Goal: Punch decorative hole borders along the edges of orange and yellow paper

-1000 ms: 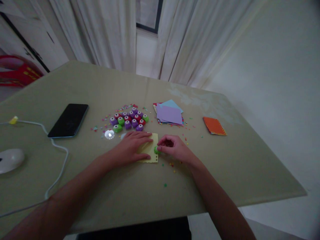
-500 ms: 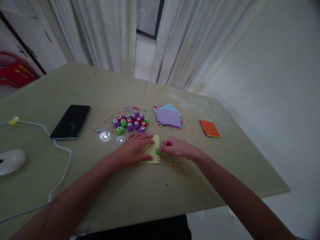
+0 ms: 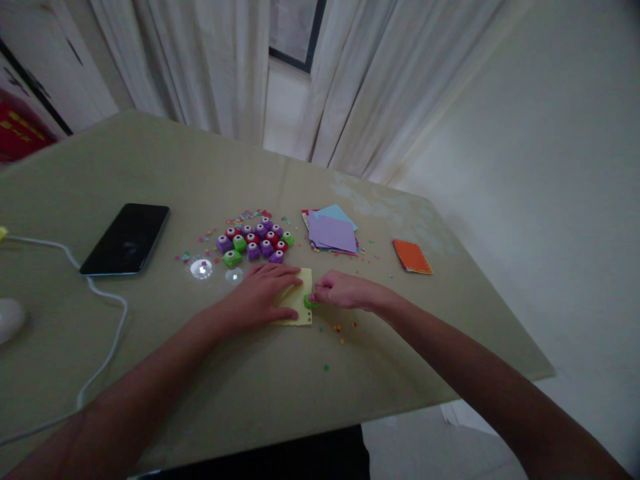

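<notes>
A pale yellow sheet of paper [image 3: 303, 280] lies on the table, with small holes near its lower right corner and a cut lower edge. My left hand [image 3: 260, 293] rests on it, fingers and thumb spread flat. At the paper's right edge, my right hand [image 3: 337, 291] is closed around a small green craft punch [image 3: 309, 302], mostly covered by the fingers. Beyond my left hand stands a cluster of purple, red and green craft punches [image 3: 253, 251]. Tiny punched paper bits [image 3: 338, 329] are scattered below my right hand.
Stacked coloured paper [image 3: 333, 231] lies beyond my right hand, with an orange paper stack [image 3: 413, 256] farther right. On the left are a black tablet [image 3: 127, 239], a white cable [image 3: 117, 333] and a white mouse [image 3: 9, 319]. Two clear round pieces [image 3: 201, 269] lie near the punches.
The view has shifted slightly, so things on the table appear a little farther left. Both hands keep nearly the same place on the paper, the right one still gripping the green punch.
</notes>
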`<action>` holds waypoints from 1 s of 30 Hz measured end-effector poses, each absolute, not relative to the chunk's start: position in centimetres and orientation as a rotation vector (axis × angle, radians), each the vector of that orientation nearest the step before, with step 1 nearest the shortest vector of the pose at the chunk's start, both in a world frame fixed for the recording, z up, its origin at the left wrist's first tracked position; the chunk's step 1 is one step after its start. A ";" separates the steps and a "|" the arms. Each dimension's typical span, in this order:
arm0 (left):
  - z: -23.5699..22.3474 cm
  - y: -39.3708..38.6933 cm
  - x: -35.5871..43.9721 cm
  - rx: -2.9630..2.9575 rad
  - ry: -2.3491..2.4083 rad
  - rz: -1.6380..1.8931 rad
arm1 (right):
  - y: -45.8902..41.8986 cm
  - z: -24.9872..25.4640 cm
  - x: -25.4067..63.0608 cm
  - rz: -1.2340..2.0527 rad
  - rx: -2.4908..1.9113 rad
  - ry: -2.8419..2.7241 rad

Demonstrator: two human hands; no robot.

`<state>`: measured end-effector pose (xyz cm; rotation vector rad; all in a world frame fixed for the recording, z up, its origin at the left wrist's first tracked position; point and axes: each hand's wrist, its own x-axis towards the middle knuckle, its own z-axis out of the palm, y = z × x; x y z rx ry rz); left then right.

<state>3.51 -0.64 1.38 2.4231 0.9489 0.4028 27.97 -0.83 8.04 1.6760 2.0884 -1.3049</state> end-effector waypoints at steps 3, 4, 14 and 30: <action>1.3 -0.6 3.5 2.439 0.939 0.403 | -0.8 8.1 27.9 -1.306 1.684 2.111; 1.2 -0.6 3.5 2.446 0.938 0.401 | -0.8 8.1 27.8 -1.300 1.692 2.113; 0.2 -0.1 3.4 2.474 0.944 0.425 | -0.9 8.2 27.5 -1.337 1.755 2.015; 1.0 -0.3 3.3 2.472 0.936 0.402 | -0.1 9.8 35.2 -1.003 2.148 2.070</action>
